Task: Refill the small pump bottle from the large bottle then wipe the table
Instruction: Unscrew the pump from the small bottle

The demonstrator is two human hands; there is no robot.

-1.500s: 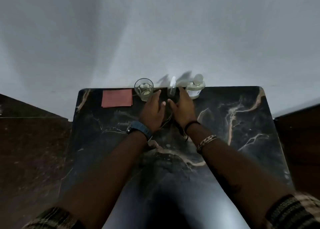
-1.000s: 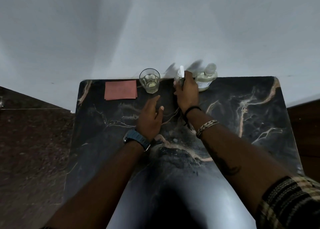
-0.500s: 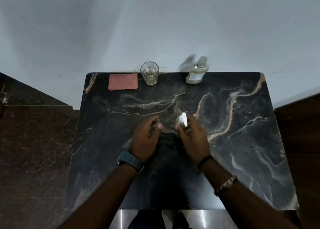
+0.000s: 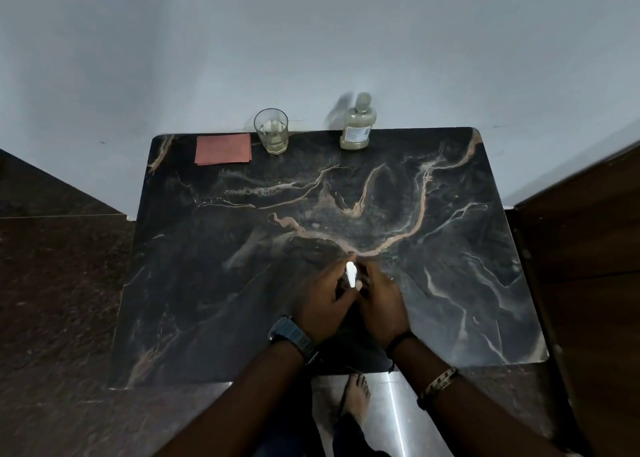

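The small pump bottle point(image 4: 351, 278) shows only its white pump head between my two hands near the table's front middle. My left hand point(image 4: 322, 302) and my right hand point(image 4: 381, 304) both close around it, and its body is hidden by my fingers. The large bottle point(image 4: 358, 124), clear with pale liquid and a label, stands upright at the table's far edge, right of centre. A pink folded cloth point(image 4: 223, 149) lies flat at the far left corner.
A drinking glass point(image 4: 272, 135) with a little pale liquid stands at the far edge between the cloth and the large bottle. The dark marble table point(image 4: 450, 248) meets a white wall behind. A wooden panel point(image 4: 588, 266) is at the right; my foot point(image 4: 356, 397) shows below the front edge.
My right hand took the small pump bottle from the far edge beside the large bottle and brought it toward the front middle. My left hand came back with it and closed on it.
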